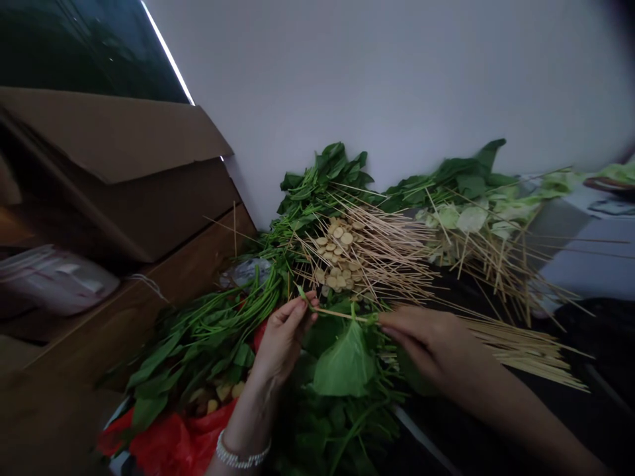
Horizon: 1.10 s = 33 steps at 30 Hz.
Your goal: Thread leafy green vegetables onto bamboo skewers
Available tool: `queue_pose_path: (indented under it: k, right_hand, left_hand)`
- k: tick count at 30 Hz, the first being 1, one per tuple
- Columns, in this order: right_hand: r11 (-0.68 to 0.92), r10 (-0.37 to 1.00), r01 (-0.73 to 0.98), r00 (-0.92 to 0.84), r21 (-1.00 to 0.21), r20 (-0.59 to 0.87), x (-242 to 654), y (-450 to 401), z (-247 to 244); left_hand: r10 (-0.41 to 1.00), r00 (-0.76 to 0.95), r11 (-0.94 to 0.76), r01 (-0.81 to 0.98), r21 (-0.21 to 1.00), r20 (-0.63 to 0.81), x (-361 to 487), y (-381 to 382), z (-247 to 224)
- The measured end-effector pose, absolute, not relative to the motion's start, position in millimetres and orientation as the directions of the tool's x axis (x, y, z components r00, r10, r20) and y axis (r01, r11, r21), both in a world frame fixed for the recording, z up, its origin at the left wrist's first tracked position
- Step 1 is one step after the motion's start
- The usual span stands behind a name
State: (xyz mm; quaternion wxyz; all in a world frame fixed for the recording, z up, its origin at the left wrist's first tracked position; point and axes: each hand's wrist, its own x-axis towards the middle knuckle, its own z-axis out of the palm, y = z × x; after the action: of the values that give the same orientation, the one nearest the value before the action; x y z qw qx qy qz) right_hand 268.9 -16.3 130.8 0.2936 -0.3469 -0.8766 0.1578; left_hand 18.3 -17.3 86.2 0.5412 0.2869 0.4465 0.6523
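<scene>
My right hand [429, 337] grips a thin bamboo skewer [332, 312] that points left, level across the middle of the view. A broad green leaf [346, 362] hangs from the skewer just left of my right fingers. At the skewer's tip, my left hand [288, 330] pinches a green stem [301, 292] between thumb and fingers. Whether the tip has gone through this stem cannot be seen. Below both hands lies a heap of loose leafy greens [347, 423], partly hidden by the leaf and my left arm.
Skewered pale round slices [337, 248] lie in a pile behind my hands. Skewered pale green leaves [471, 218] and bare skewers [530, 347] are at right. Long-stemmed greens [198, 350], a red plastic bag [183, 439] and a cardboard box [124, 205] stand left. A wall rises behind.
</scene>
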Motion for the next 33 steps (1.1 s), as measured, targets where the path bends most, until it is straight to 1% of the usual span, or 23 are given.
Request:
queue_pose_path:
  k: [4,10,15,19,25,30,33]
  right_hand:
    - [0.702,0.708,0.542,-0.597,-0.462,0.377,263.5,-16.9,127.5]
    - [0.703,0.708,0.541,-0.587,-0.461,0.392,264.6,-16.1,126.4]
    - [0.693,0.719,0.557,-0.586,-0.459,0.374,264.0,-16.4,125.9]
    - [0.704,0.708,0.553,-0.592,-0.446,0.384,263.5,-16.3,124.6]
    - [0.687,0.721,0.544,-0.592,-0.481,0.360,263.1,-16.6,123.7]
    - [0.682,0.728,0.577,-0.595,-0.449,0.341,259.4,-20.6,123.6]
    - [0.690,0.722,0.581,-0.592,-0.432,0.358,257.2,-22.4,122.3]
  left_hand:
    - [0.972,-0.216,-0.007,-0.438,0.899,-0.098,22.7,-24.4,90.2]
    - [0.966,-0.239,-0.037,-0.501,0.865,-0.097,26.2,-27.3,94.6]
    - [0.959,-0.236,0.003,-0.543,0.840,-0.155,25.2,-26.6,94.1]
    - [0.956,-0.243,0.003,-0.550,0.835,-0.163,24.2,-27.7,93.5]
    - [0.945,-0.283,-0.003,-0.513,0.859,-0.165,22.3,-27.5,91.3]
    - [0.939,-0.309,-0.008,-0.462,0.887,-0.153,21.1,-27.2,88.2]
    - [0.942,-0.284,0.030,-0.460,0.887,-0.179,21.9,-27.8,88.0]
